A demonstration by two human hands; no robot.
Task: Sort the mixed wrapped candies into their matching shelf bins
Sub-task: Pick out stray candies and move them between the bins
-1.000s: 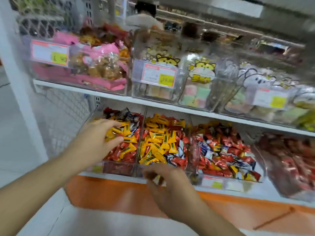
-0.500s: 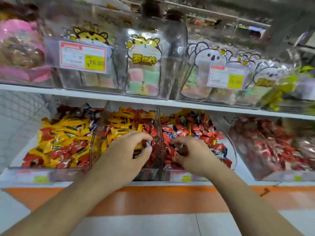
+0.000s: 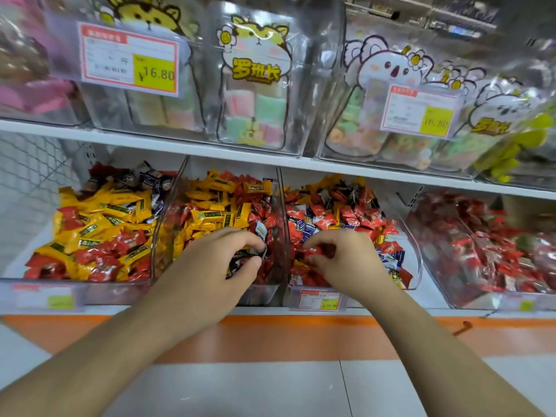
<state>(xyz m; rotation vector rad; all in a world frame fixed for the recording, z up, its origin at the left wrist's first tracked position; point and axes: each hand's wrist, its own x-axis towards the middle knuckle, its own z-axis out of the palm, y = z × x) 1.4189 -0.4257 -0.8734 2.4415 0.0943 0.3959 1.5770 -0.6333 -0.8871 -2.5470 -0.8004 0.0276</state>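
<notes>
Head view: left hand (image 3: 210,263) pinching dark-wrapped candies (image 3: 246,256) in middle bin (image 3: 278,206), at 6 o'clock there. Right hand (image 3: 343,260) at 3 o'clock of it, pinching red candy (image 3: 313,251) in third bin (image 3: 416,248). Probably light, crinkly, slippery; best gripped mid-wrapper. Four lower bins visible; candies too many to count.

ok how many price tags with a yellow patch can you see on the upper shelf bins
2: one price tag on the upper-left bin, another price tag on the upper-right bin. More may lie outside the frame.
</notes>
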